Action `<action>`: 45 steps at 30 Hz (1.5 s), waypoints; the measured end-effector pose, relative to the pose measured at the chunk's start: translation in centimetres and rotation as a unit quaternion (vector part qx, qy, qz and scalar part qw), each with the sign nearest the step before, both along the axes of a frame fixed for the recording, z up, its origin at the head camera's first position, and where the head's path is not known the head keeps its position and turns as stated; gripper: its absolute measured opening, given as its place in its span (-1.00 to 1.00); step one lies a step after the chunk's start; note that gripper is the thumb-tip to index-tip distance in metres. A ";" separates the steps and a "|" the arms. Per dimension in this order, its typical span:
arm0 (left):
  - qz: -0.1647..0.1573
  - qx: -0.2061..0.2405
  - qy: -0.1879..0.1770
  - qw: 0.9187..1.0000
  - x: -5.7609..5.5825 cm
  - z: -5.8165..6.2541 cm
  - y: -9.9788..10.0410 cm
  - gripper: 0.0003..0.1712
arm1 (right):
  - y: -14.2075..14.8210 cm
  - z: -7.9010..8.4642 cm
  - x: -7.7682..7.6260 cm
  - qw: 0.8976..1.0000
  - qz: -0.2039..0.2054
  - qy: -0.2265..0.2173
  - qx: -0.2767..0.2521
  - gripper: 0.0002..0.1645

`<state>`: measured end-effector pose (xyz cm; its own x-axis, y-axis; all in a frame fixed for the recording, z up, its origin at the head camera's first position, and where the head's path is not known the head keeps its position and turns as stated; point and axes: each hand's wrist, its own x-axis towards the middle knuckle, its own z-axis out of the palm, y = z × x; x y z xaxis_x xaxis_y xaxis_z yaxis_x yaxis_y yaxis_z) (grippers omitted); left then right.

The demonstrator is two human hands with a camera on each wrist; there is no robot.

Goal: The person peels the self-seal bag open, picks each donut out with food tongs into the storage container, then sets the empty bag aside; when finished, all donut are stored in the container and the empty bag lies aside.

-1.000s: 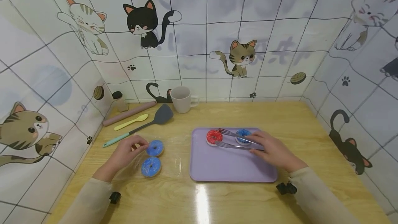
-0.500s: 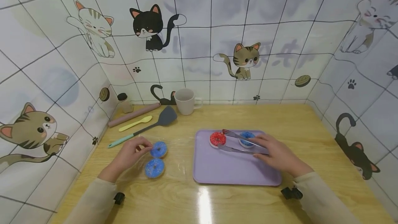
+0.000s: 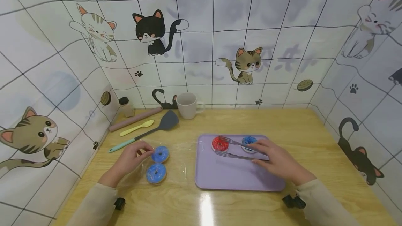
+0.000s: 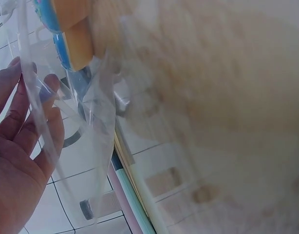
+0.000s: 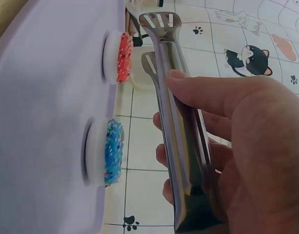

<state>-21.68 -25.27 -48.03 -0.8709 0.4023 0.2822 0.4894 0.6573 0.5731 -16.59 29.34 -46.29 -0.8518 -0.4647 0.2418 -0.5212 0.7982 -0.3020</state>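
Note:
My left hand [image 3: 132, 159] pinches the edge of a clear plastic bag [image 4: 98, 107] lying on the table's left half. Inside it are two donuts with blue icing, one [image 3: 161, 157] at my fingertips and the other [image 3: 153, 174] just nearer to me. Metal tongs [image 5: 181, 146] are gripped in my right hand [image 3: 277, 159], thumb on one arm and fingers round the other. Their tips stand apart over a purple tray [image 3: 232, 177], the upper one overlapping a red donut [image 3: 222, 145]. A blue sprinkled donut [image 3: 248, 140] sits behind the tongs, partly covered in the head view.
At the back left lie a turner [image 3: 169, 120], a yellow spoon [image 3: 138, 127] and a rolling pin [image 3: 135, 119]. A small black-capped jar [image 3: 126, 107] and a white mug [image 3: 187, 106] stand by the cat-patterned wall [image 3: 194, 44].
The tongs' tips have shifted slightly left across the red donut. My left hand stays at the bag, and the donuts keep their places. The head view has tilted a little.

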 end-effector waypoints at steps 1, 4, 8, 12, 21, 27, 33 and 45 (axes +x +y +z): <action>0.001 0.000 0.000 1.000 0.1 -0.1 0.0 -0.95 | -0.2 0.0 0.1 1.000 0.003 0.001 0.000 -0.36; 0.000 0.001 0.001 1.000 0.2 -0.3 -0.1 -0.96 | -0.7 0.2 0.5 1.000 0.018 0.010 0.000 -0.40; -0.008 0.008 0.010 1.000 -0.2 -0.2 0.0 -0.96 | -1.4 0.4 0.6 0.999 0.043 0.029 -0.002 -0.45; -0.013 0.012 0.021 1.000 -0.7 0.2 0.3 -0.97 | -2.4 0.5 0.5 0.997 0.063 0.042 -0.008 -0.48; -0.006 0.006 0.010 1.000 -0.5 0.7 0.5 -0.96 | -6.2 0.1 -0.5 0.988 0.138 0.072 0.009 -0.53; -0.006 0.008 0.014 1.000 -0.4 0.6 0.4 -0.97 | -9.5 -0.3 -1.3 0.987 0.148 0.063 0.027 -0.54; -0.005 0.009 0.010 1.000 -0.4 0.9 0.4 -0.97 | -12.0 -0.4 -1.9 0.988 0.147 0.047 0.032 -0.52; -0.005 0.004 0.012 1.000 -0.5 0.5 0.0 -0.95 | -15.6 -1.5 -2.4 0.981 0.190 -0.008 0.037 -0.40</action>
